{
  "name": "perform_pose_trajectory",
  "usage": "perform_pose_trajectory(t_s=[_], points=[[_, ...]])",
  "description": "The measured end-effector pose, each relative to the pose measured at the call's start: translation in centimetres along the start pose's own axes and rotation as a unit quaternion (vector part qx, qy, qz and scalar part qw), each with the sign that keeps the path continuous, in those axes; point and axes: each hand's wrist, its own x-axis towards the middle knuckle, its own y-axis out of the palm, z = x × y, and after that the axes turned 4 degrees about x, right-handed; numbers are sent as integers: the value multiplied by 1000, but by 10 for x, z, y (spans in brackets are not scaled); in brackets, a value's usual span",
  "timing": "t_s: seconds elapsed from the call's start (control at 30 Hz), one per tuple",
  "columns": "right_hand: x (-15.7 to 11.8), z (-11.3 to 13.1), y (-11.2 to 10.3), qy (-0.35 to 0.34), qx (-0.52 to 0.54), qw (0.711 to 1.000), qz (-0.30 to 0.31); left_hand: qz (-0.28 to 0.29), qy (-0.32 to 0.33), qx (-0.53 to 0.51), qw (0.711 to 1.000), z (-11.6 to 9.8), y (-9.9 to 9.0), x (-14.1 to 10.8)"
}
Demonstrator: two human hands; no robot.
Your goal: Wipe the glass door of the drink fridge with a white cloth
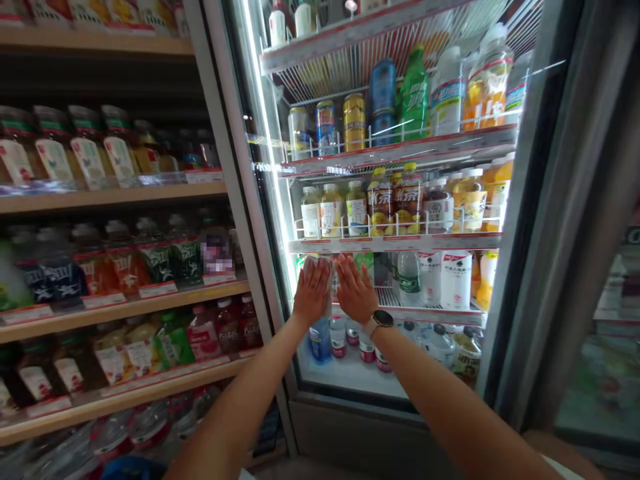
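My left hand (pixel 311 290) presses a white cloth (pixel 329 301) against the glass door (pixel 345 387) of a lit drinks cooler. The cloth's edges show above the fingertips and along the hand's right side. Close beside it, my right hand (pixel 356 288) lies with fingers stretched and slightly apart, its fingertips near the cloth's upper right edge. Whether the right palm touches the glass is hard to see. A dark-faced watch (pixel 383 318) is on my right wrist. Behind both hands, bottles and cartons on the lower shelves are partly hidden.
Inside the cooler stand cans (pixel 354 120), a green bottle (pixel 415 93), tea bottles (pixel 380 200) and white packs (pixel 455 280). Left of the door frame (pixel 235 200), an open wooden shelf (pixel 125 300) carries rows of bottles. A dark vertical frame (pixel 555 220) borders the right side.
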Motion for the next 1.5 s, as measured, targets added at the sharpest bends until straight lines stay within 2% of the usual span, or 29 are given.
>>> perform_pose_trajectory(t_s=[0.17, 0.27, 0.37, 0.5, 0.57, 0.63, 0.73, 0.83, 1.0, 1.13, 1.23, 1.33, 1.43, 1.5], points=[[0, 0, 0, 1, 6, 1000, -2, 13, 13, 50, 999, -11, 9, -52], [0, 2, 0, -3, -2, 1000, -20, 13, 14, 60, 998, -13, 9, -57], [0, 3, 1, -1, -6, 1000, -24, 5, -24, 51, 998, -8, 3, -32], [-1, 2, 1, -4, -10, 1000, -23, -27, -102, 19, 994, 4, -11, 28], [-1, 1, 0, -8, -6, 1000, -19, -30, -102, 2, 994, 9, -15, 50], [-1, 1, -1, -9, 2, 1000, -15, -24, -98, -5, 995, 10, -16, 57], [-1, 1, -2, 1, 12, 1000, -13, -3, -79, 5, 997, 7, -10, 39], [-1, 2, -2, 3, 16, 1000, -17, 19, -34, 26, 999, 0, -2, 1], [-1, 3, 0, 3, 15, 1000, -19, 0, 9, 66, 998, -15, 6, -56], [0, 4, 2, -1, -4, 1000, -30, -16, 11, 77, 997, -21, 8, -71], [0, 4, 3, -7, -16, 999, -39, -17, -1, 73, 997, -15, 5, -51], [0, 3, 3, -3, -12, 999, -34, -33, -37, 46, 998, -5, -3, -7], [0, 2, 1, -4, -2, 1000, -22, -51, -103, 11, 993, 2, -13, 40], [0, 1, 0, -8, -1, 1000, -15, -48, -123, -10, 991, 3, -16, 60]])
